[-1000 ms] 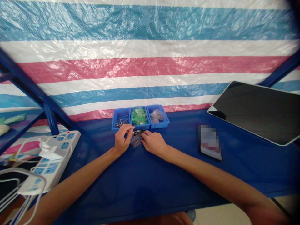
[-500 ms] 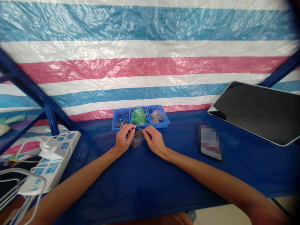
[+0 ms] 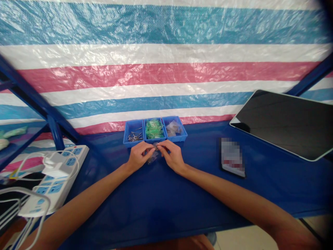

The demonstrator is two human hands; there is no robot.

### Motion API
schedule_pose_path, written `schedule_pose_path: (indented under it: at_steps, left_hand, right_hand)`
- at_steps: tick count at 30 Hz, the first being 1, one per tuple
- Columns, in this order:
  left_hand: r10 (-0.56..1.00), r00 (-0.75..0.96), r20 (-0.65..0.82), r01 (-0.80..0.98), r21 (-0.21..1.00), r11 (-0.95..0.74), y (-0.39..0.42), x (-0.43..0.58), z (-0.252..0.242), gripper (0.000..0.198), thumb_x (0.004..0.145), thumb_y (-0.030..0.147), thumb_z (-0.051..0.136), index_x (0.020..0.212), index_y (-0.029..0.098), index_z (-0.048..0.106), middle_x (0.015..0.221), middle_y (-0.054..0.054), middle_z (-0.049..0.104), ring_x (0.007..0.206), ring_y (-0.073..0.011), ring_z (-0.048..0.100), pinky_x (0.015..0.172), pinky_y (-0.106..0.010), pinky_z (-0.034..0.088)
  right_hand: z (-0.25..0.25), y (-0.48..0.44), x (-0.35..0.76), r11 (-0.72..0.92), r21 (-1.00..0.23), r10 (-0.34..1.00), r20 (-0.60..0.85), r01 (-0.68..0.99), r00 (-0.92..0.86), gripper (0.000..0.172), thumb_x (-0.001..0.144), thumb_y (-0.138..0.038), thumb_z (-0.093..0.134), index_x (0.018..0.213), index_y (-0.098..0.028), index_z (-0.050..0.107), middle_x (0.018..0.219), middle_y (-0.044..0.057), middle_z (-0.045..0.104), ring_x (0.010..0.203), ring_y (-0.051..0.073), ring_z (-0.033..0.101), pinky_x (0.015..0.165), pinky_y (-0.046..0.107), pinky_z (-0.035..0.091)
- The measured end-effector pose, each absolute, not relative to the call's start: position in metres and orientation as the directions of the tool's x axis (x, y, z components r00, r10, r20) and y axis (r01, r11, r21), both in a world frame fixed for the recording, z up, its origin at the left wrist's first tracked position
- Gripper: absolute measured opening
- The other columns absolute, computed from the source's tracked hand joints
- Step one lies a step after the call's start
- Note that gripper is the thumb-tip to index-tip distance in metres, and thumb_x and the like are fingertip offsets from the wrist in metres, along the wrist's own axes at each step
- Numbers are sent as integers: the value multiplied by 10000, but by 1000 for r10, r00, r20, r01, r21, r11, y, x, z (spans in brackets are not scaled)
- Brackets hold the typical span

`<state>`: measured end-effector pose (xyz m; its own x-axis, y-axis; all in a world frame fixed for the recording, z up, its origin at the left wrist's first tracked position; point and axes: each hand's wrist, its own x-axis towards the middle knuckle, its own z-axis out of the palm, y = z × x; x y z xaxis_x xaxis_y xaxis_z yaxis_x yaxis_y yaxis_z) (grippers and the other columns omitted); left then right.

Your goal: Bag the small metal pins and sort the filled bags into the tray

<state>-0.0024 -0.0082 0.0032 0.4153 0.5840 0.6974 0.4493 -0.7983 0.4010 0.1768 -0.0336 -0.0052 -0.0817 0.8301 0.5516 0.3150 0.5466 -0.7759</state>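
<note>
Between my hands is a small clear plastic bag with small dark and metallic pieces in it, too small to name. My left hand pinches its upper edge from the left. From the right, my right hand pinches the same edge, fingertips close to the left ones. Just beyond stand three joined blue bins. Loose metal pins or screws lie in the left bin. Green packets fill the middle one, and clear plastic bags lie in the right one.
A white power strip with plugs and cables is at the left. To the right lies a phone with a blurred screen, and behind it a dark-screened panel. Striped plastic sheeting hangs behind the blue table.
My left hand has come in toward the right one, and its fingers now close on the bag's upper edge. The right hand stays nearly in place at the bag.
</note>
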Motion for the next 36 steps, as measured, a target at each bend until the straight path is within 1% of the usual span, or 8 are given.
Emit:
schedule_pose_path:
  at_steps: [6, 12, 16, 19, 24, 28, 33, 36]
  left_hand:
    - [614, 352, 707, 475, 430, -767, -9, -3, 3, 104, 844, 234, 543, 837, 160, 615, 664, 0, 587, 530, -85, 490, 544, -210, 419]
    - [580, 400, 709, 444, 404, -800, -9, -4, 3, 88, 828, 197, 509, 808, 163, 588, 684, -6, 583, 567, -95, 502, 548, -210, 423]
    - [595, 438, 674, 443, 414, -795, -9, -4, 2, 88, 826, 211, 499, 822, 161, 572, 698, -9, 580, 568, -97, 507, 542, -210, 427]
    - [613, 425, 666, 465, 421, -779, -9, -4, 2, 107, 848, 230, 499, 863, 163, 581, 705, -6, 592, 573, -97, 533, 559, -207, 440]
    - [608, 385, 694, 469, 421, -777, -10, -4, 2, 108, 864, 230, 533, 883, 160, 614, 741, -23, 643, 621, -108, 580, 608, -216, 456]
    - [603, 379, 702, 453, 427, -783, -10, -4, 2, 127, 869, 244, 543, 885, 159, 636, 765, -34, 667, 660, -119, 611, 639, -225, 475]
    - [622, 317, 716, 455, 460, -762, -11, -4, 0, 224, 865, 246, 553, 1070, 166, 592, 902, -52, 680, 682, -110, 622, 642, -220, 501]
    - [617, 293, 731, 423, 479, -769, -12, -4, 0, 212, 873, 217, 527, 1071, 157, 572, 942, -63, 661, 675, -98, 604, 645, -222, 505]
  right_hand:
    - [-5, -33, 176, 576, -742, 815, 555, 343, -167, 215, 901, -338, 497, 987, -213, 649, 920, 55, 649, 746, 156, 589, 691, 277, 483]
    - [-7, -31, 176, 610, -704, 793, 542, 365, -279, 178, 903, -311, 495, 961, -200, 622, 888, 50, 617, 781, 155, 579, 722, 273, 473]
    - [-7, -32, 176, 601, -700, 799, 532, 386, -281, 178, 918, -303, 458, 947, -193, 595, 859, 40, 603, 738, 145, 570, 698, 264, 465]
    - [-8, -32, 176, 572, -719, 820, 507, 395, -264, 192, 927, -322, 435, 951, -199, 580, 837, 33, 610, 717, 146, 574, 694, 265, 463]
    - [-8, -30, 175, 540, -776, 841, 486, 326, -236, 185, 883, -353, 514, 968, -206, 586, 866, 28, 633, 696, 142, 590, 653, 251, 469]
    - [-8, -28, 175, 505, -807, 862, 456, 307, -220, 182, 875, -365, 520, 909, -205, 598, 786, 16, 624, 666, 142, 578, 628, 246, 462]
    - [-6, -29, 176, 501, -813, 864, 453, 296, -218, 185, 875, -369, 516, 883, -201, 594, 749, 8, 615, 647, 139, 571, 611, 246, 461]
    - [-7, -29, 177, 489, -825, 872, 447, 285, -201, 187, 875, -370, 515, 855, -200, 591, 733, 5, 617, 636, 140, 569, 608, 244, 462]
